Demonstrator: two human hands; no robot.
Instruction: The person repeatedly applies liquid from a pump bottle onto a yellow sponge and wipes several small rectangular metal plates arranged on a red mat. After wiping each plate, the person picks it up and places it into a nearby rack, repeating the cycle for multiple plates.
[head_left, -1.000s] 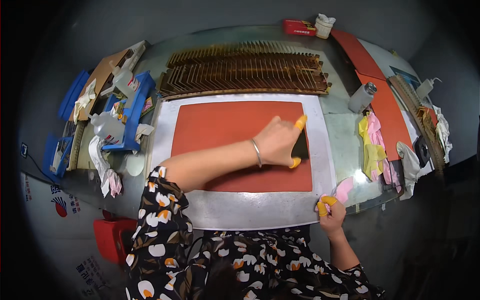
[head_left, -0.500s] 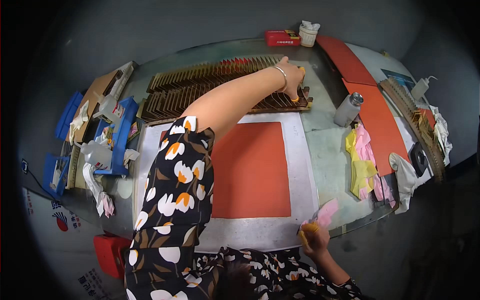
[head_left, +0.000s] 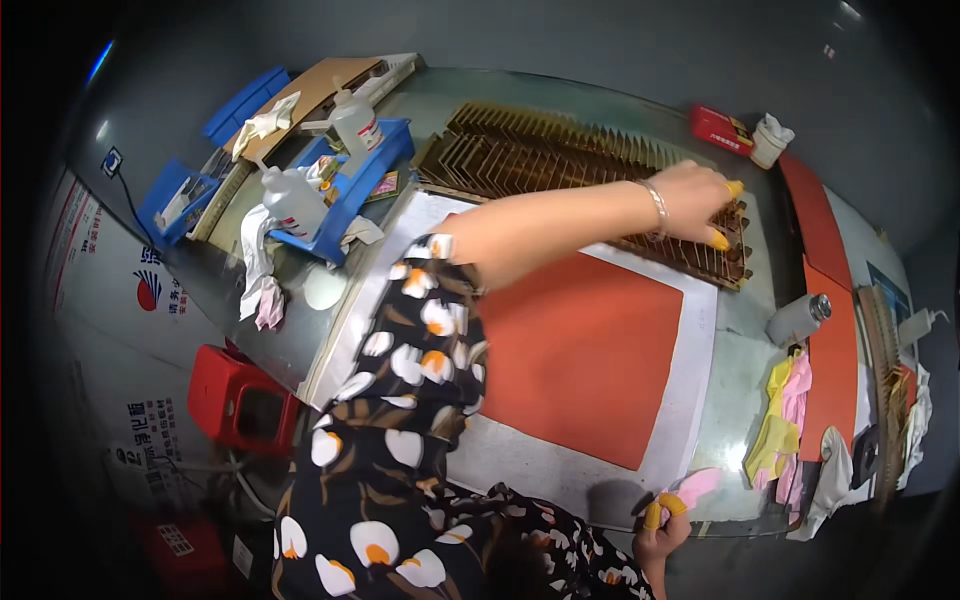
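Observation:
My left arm stretches across an orange-red mat (head_left: 590, 350) to the right end of a long slotted rack (head_left: 560, 150) lined with thin upright brown plates. There my left hand (head_left: 695, 205) is over the rack, thumb and finger spread in yellow finger cots. Nothing shows between them; whether the fingertips touch a plate is hidden. At the table's near edge, my right hand (head_left: 660, 530), also in yellow finger cots, is closed on a pink cloth (head_left: 697, 487). Beneath the mat lies a white sheet (head_left: 690, 400).
Left of the mat, a blue tray (head_left: 345, 205) stands by squeeze bottles (head_left: 290, 200). To the right are a silver flask (head_left: 800, 320), yellow and pink cloths (head_left: 780, 420) and orange sheets (head_left: 830, 370). A red box (head_left: 720, 130) sits at the back. A red stool (head_left: 240, 400) is at lower left.
The view has turned, shifting the table and rack rightward and tilting them; more floor and the red stool show at left. Both hands keep about the same places relative to rack and table edge.

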